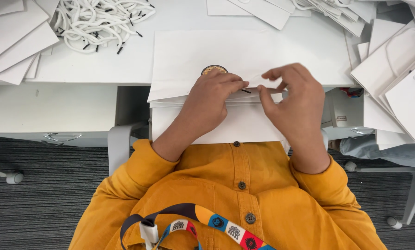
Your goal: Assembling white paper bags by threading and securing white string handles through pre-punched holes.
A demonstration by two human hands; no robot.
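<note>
A flat white paper bag [226, 60] lies on the white table and hangs over its near edge toward my lap. My left hand [212, 99] rests on the bag's near part, its fingertips pinching the black tip of a white cord [246, 90]. My right hand [293, 99] is just to the right, thumb and forefinger closed near the bag's folded edge beside that tip. A small round gold-and-black object [213, 69] peeks out above my left hand.
A heap of white cords with black tips [98, 21] lies at the back left. Stacks of flat white bags [10, 41] sit far left, and more bags [397, 69] pile up on the right. A drawer unit [50, 111] stands below the table.
</note>
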